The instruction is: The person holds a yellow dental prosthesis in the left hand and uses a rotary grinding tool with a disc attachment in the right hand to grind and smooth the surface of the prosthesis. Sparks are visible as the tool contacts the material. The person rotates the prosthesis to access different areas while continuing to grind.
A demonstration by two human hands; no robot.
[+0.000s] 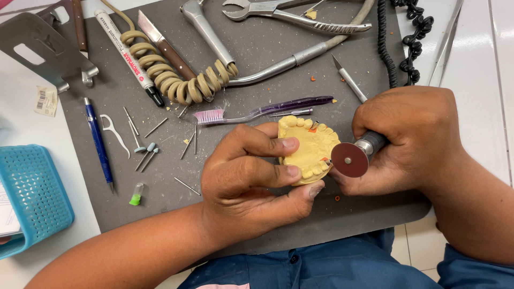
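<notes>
1. The left hand (243, 171) had its fingers (267, 145) closed around a yellow dental cast (308, 147), thumb under its near edge, holding it just above the grey mat (257, 219).
2. The right hand (409, 139) was clenched on a rotary handpiece (372, 143), whose dark red cutting disc (349, 160) sat at the cast's right edge, seemingly touching the tooth row there.
3. Judged from this, the step in hand was trimming or cutting between teeth on the cast; the next move would call for a steady brace between both hands and light disc pressure.
4. Just behind the cast lay a purple toothbrush (262, 112); further left, loose burs (147, 152) and a blue pen (99, 139).
5. At the mat's far end lay pliers (292, 13), and a blue basket (32, 192) stood on the white counter (482, 80).
</notes>
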